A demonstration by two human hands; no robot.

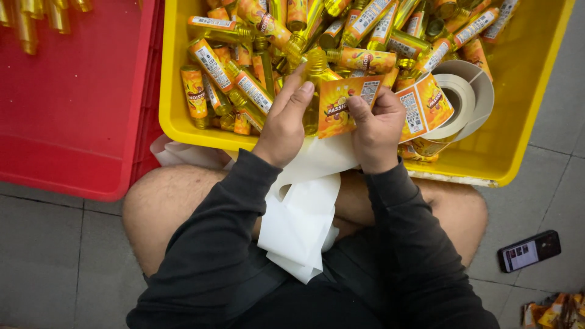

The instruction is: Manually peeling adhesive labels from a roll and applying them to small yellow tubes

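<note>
From the head camera I look down on a seated person in dark sleeves with bare knees over a grey tiled floor (49, 256). My left hand (285, 122) is clenched around a small yellow bottle (314, 79), fingers wrapped over its side, holding it upright at the near edge of the yellow crate (536, 91). My right hand (379, 125) pinches an orange label (341, 105) between thumb and fingers and presses it against the bottle, the label's far half standing free of the glass. Just beside the right hand, inside the crate, sits a roll of labels (454, 100), with an orange label hanging off its near side. The rest of the crate is heaped with labelled bottles (244, 79) lying every way. White backing paper (301, 219) trails from under both hands down across the lap. A red crate (73, 97) stands to the left, touching the yellow one, with a few unlabelled yellow bottles (30, 18) in its far corner. A phone (529, 250) lies on the floor to the right, well apart.
</note>
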